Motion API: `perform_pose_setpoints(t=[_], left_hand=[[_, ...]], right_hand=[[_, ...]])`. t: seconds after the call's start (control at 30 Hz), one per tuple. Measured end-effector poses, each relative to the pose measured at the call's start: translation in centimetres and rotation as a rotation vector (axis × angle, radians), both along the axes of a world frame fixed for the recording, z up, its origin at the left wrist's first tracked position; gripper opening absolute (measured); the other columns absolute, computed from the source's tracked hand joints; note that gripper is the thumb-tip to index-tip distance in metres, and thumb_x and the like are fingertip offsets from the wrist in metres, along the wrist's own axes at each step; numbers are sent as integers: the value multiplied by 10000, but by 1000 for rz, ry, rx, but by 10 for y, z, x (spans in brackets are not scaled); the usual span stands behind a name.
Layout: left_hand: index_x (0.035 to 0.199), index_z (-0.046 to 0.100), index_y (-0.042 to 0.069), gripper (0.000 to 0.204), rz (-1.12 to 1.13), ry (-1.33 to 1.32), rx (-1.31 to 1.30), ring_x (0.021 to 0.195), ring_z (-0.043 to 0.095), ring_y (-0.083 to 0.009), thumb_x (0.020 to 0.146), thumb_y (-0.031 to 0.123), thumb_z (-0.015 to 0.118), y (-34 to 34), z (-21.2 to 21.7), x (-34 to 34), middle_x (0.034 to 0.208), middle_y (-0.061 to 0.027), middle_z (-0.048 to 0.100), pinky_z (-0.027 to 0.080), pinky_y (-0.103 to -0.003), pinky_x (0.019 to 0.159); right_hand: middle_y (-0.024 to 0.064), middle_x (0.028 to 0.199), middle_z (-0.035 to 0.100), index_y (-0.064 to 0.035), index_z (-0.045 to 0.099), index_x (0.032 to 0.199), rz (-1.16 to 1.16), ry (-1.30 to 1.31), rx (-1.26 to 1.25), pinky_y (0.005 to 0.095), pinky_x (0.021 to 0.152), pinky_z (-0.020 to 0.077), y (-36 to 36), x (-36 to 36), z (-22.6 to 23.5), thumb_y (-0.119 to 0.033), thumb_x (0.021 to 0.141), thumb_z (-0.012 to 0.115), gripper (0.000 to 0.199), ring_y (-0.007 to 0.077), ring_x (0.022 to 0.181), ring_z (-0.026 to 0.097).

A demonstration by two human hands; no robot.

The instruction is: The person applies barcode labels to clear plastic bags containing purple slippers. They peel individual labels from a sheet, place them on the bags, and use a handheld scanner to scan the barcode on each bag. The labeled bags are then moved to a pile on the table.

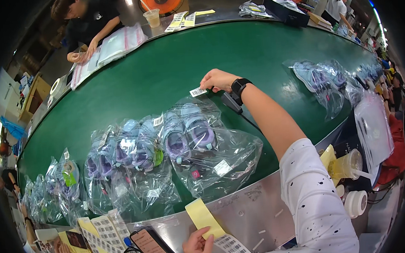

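My right hand (221, 79) is raised over the green belt, with thumb and fingers pinching a small white barcode label (198, 92). Just below that label lies a clear plastic bag (239, 145) holding a pair of light blue and purple shoes (200, 132); a pink tag and a white label show through the plastic. At the lower edge, my left hand (198, 246) has its fingers closed on a strip of barcode labels (233, 247), whose yellow backing (204, 215) curls up onto the metal ledge. A black watch and a small black device with a cable are on my right wrist.
More bagged shoes (135, 145) line the belt (244, 48) leftward, others (322, 78) at right. Label sheets (105, 237) and a phone (154, 247) lie near left. A drink cup (346, 165) and white bottle (356, 203) stand right. Across, a person handles plastic bags (117, 44).
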State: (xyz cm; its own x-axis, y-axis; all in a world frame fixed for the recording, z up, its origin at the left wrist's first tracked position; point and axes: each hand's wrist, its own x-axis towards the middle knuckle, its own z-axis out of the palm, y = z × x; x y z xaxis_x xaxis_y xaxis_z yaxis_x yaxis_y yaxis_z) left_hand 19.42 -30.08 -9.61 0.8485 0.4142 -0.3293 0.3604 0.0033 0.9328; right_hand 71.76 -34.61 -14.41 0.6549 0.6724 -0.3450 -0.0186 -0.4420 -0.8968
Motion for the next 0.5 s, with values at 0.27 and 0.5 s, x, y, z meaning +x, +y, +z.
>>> perform_pose_setpoints(t=[0.27, 0.5], left_hand=[[1153, 626, 2, 254, -29, 31, 38, 572, 360, -22, 901, 19, 641, -8, 0, 6, 694, 71, 460, 283, -186, 503], [1164, 617, 1, 252, -29, -12, -14, 569, 368, -24, 914, 23, 624, -16, -2, 11, 693, 63, 463, 291, -187, 502]], right_hand=[[25, 653, 532, -8, 702, 861, -47, -33, -20, 283, 502, 382, 10, 1, -3, -129, 783, 731, 147, 120, 561, 447], [113, 781, 705, 0, 695, 699, -55, -453, -120, 357, 684, 519, 19, -5, -21, -134, 692, 772, 154, 208, 755, 673]])
